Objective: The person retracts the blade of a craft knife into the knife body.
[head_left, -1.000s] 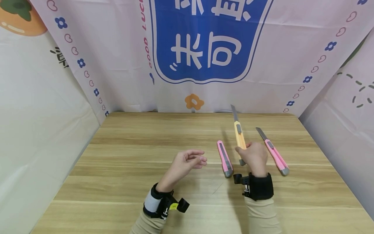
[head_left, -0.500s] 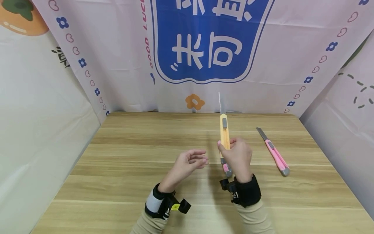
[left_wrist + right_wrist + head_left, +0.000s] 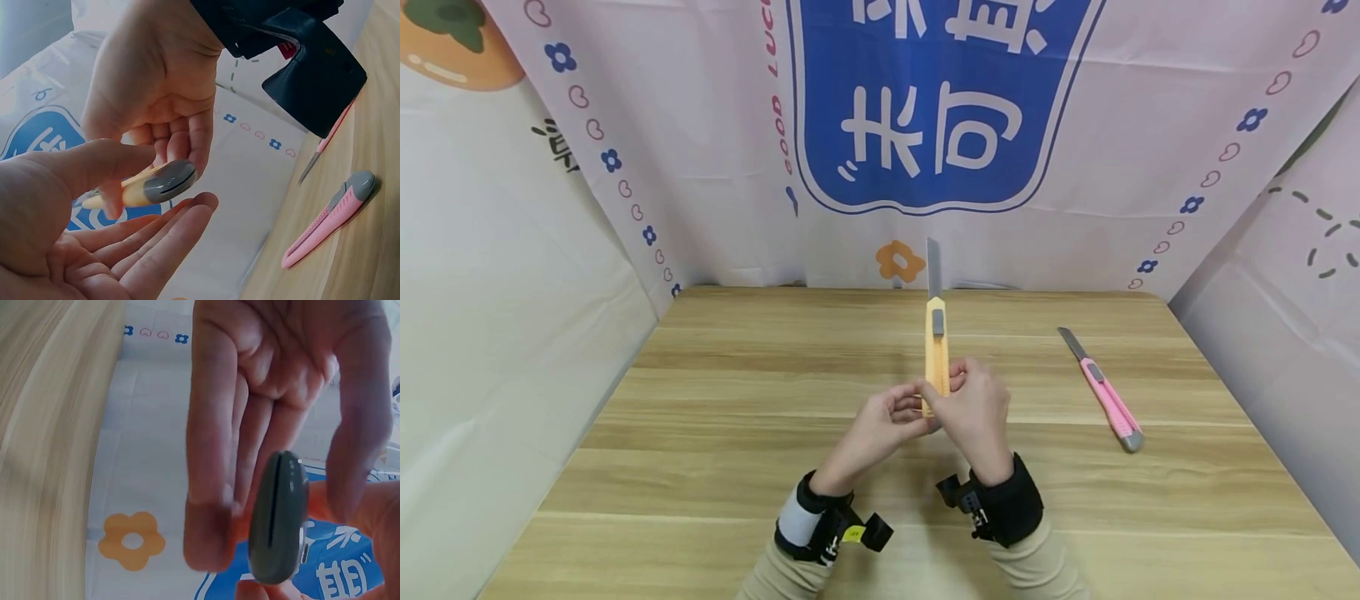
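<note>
My right hand (image 3: 979, 408) pinches a yellow utility knife (image 3: 937, 354) low on its handle, between thumb and fingers. The knife stands upright in the head view, its long grey blade (image 3: 934, 268) extended and pointing away from me. Around its grey butt end (image 3: 170, 182), my left hand (image 3: 877, 428) is spread, thumb on one side and straight fingers on the other. A pink utility knife (image 3: 1108, 400) with its blade out lies to the right on the table. Another pink utility knife (image 3: 331, 219), blade drawn in, shows in the left wrist view; my right hand hides it in the head view.
The wooden table (image 3: 715, 467) meets a white printed cloth (image 3: 722, 225) along its back edge. More pale cloth hangs at the left and right sides. Both wrists wear dark straps (image 3: 1011, 504) with small cameras.
My right hand has carried the yellow utility knife leftward from beside the pink knives, passing over the nearer one, up to my left hand. The left hand has hardly moved.
</note>
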A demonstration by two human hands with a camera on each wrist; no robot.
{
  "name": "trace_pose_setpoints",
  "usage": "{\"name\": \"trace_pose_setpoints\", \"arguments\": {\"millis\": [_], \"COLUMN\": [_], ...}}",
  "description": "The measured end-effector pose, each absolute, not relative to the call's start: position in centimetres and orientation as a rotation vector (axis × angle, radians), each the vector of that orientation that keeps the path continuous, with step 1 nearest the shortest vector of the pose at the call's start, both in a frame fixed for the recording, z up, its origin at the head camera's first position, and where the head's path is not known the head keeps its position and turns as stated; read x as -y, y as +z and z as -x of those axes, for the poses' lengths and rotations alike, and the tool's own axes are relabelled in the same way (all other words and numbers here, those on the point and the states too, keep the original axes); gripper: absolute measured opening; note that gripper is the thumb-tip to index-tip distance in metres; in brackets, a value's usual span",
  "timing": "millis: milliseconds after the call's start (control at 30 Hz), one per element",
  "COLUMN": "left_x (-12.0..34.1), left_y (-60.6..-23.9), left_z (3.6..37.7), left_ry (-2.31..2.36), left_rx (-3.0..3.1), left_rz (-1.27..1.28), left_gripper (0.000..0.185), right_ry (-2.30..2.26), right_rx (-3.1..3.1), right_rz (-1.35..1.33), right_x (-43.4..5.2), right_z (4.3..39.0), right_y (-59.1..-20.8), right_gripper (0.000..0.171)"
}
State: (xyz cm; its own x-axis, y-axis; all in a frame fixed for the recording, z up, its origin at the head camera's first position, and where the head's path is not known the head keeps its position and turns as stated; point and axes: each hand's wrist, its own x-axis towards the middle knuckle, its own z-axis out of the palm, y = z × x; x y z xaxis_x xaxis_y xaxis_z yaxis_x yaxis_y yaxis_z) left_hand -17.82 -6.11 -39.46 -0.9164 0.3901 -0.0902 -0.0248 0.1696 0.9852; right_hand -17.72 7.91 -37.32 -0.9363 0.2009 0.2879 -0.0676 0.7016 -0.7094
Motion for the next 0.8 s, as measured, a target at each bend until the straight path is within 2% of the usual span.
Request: {"name": "trace_pose_setpoints", "arguments": {"millis": [233,600,800], "left_x": [6.3,6.4,6.3], "left_y": [-39.7,-39.6,-39.6], "left_z": [17.8,17.8,17.8], "left_ry": [1.798,1.806,1.781], "left_rx": [-2.131,-2.089,-2.071], "left_rz": [-0.411,-0.381,-0.412], "left_gripper": [0.046,0.045,0.045], "right_ry": [1.157,1.235,1.455], "right_rx": [2.548,2.611,2.608], "right_rz": [0.074,0.107,0.13], "right_x": [-7.6,-8.1,-9.1], "right_z": [17.7,18.0,18.6], "right_y": [-37.6,-37.3,-37.2], "right_gripper": [0.037,0.043,0.041]}}
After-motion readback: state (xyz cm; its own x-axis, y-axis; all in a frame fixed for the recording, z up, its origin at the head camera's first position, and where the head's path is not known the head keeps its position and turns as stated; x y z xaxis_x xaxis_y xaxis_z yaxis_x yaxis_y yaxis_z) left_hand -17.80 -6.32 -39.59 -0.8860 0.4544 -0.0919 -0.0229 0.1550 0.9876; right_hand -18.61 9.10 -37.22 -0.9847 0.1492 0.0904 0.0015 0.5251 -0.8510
